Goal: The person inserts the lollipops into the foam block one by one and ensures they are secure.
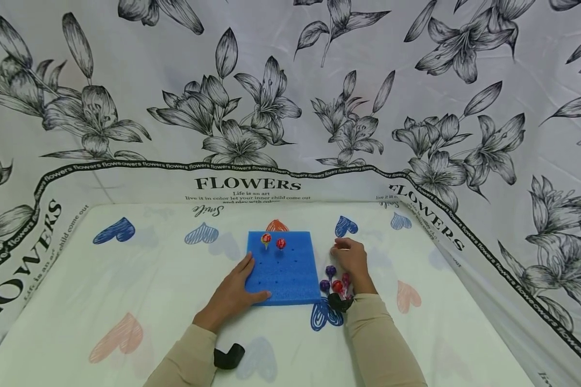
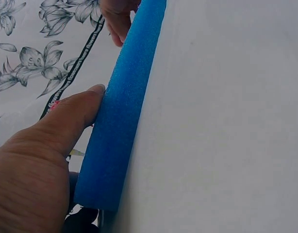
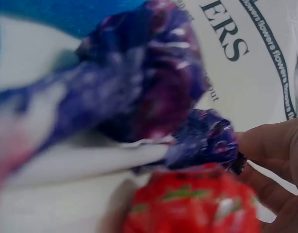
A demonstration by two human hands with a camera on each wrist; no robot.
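A square blue foam block (image 1: 285, 274) lies on the table, dotted with small holes. Two lollipops stand in its far part: a red-and-yellow one (image 1: 266, 238) and a red one (image 1: 281, 244). My left hand (image 1: 232, 293) rests against the block's left side, fingers extended, thumb on its near part. To the right of the block, my right hand (image 1: 352, 260) hovers with bent fingers beside a purple-wrapped lollipop (image 1: 331, 270). In the right wrist view, its fingertips are near a purple lollipop (image 3: 207, 138) and a small dark bit; whether they pinch anything is unclear.
Beside the right wrist lie more lollipops, among them a purple one (image 1: 324, 285) and a red one (image 1: 337, 286). A black wrist camera (image 1: 229, 357) sits at the left sleeve. A flower-printed cloth (image 1: 339, 123) hangs behind the heart-patterned table cover (image 1: 164, 290).
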